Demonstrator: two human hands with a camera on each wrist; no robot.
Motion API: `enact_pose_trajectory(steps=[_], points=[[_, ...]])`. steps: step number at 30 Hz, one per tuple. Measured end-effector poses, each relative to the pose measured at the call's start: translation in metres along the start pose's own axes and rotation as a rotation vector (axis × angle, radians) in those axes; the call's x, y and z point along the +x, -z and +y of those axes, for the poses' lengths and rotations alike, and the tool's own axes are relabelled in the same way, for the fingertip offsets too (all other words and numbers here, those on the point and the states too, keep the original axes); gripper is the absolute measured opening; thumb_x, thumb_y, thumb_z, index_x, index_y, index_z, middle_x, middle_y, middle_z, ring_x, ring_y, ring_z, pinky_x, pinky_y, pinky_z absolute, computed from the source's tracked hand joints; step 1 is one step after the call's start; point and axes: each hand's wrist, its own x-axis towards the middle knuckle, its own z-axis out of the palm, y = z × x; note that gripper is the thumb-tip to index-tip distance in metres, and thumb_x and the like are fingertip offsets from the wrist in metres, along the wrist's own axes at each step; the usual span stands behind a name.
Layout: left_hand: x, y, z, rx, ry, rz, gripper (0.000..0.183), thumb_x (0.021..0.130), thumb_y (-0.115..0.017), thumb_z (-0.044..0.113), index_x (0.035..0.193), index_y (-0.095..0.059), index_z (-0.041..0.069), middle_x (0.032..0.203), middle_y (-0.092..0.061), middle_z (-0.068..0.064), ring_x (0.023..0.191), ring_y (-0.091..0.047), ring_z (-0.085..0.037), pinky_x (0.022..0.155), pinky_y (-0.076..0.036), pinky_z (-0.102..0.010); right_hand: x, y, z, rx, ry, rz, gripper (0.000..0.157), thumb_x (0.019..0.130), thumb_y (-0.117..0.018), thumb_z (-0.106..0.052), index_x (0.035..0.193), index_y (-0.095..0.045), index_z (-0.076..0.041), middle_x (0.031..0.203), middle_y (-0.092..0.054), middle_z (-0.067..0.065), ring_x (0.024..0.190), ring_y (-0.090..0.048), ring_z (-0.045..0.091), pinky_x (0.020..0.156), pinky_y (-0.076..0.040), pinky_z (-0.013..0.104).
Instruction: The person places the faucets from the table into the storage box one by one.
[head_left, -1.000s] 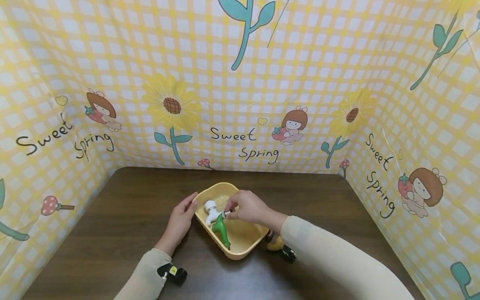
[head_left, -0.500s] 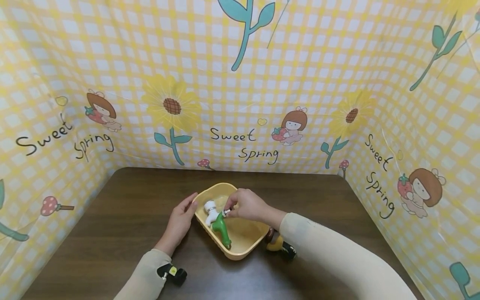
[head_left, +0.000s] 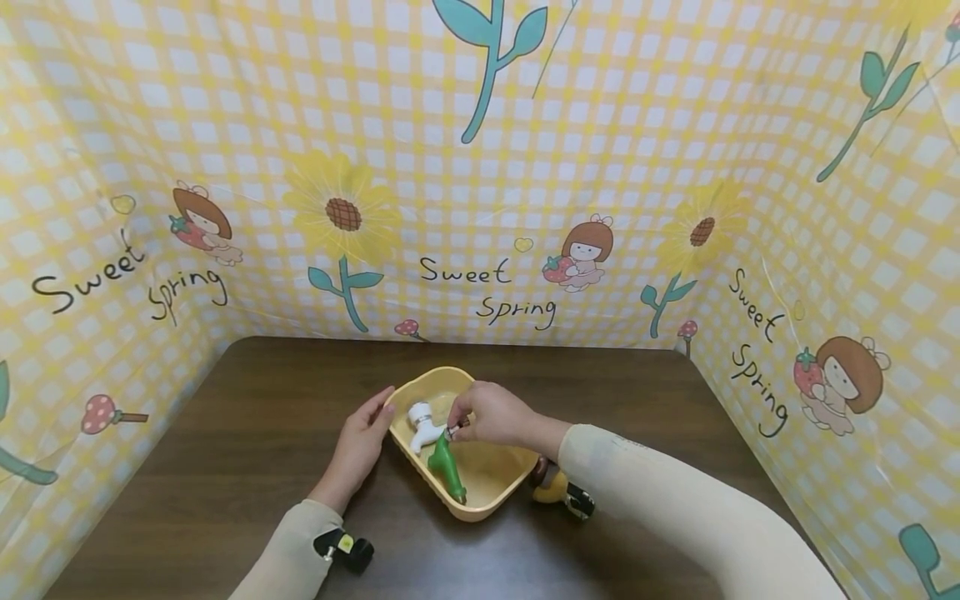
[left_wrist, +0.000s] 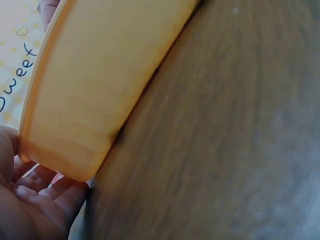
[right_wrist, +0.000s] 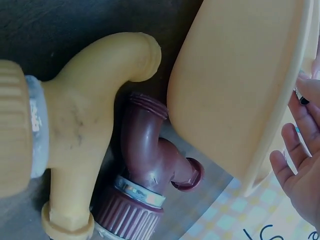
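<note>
A pale yellow plastic basin stands on the table. My left hand holds its far left corner, the fingers bent around the outside in the left wrist view. Inside the basin, my right hand pinches the metal-looking top end of a green plastic tap between thumb and fingers. The green tap slants down toward the near end. Beside it lies a white tap. In the right wrist view the basin wall hides most of the grip.
Right of the basin, a yellow tap and a maroon tap lie close together on the brown table. My right forearm passes above them. A checked cloth encloses the back and sides.
The green tap has turned slightly in my right hand, its lower end shifting a little right and nearer. The left hand and basin stay in place.
</note>
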Motion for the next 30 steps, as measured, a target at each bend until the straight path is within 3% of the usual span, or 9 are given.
enact_pose_trajectory(steps=[8, 30], points=[[0.0, 0.0003, 0.0003, 0.007, 0.005, -0.001, 0.048, 0.109, -0.052, 0.027, 0.154, -0.047, 0.01, 0.158, -0.047, -0.009, 0.148, -0.039, -0.025, 0.122, -0.032, -0.045, 0.0005, 0.0012, -0.0009, -0.033, 0.0, -0.023, 0.008, 0.086, -0.083, -0.03, 0.087, -0.076, -0.03, 0.082, -0.064, -0.022, 0.086, -0.055, 0.002, 0.084, -0.047, 0.024], [0.0015, -0.0005, -0.0031, 0.001, 0.011, -0.001, 0.047, 0.109, -0.053, 0.026, 0.153, -0.049, 0.011, 0.157, -0.048, -0.01, 0.147, -0.04, -0.025, 0.121, -0.033, -0.045, 0.0003, -0.0069, -0.0032, 0.127, -0.087, -0.044, 0.011, 0.083, -0.086, -0.023, 0.086, -0.076, -0.027, 0.076, -0.066, -0.017, 0.075, -0.058, 0.003, 0.071, -0.049, 0.022]])
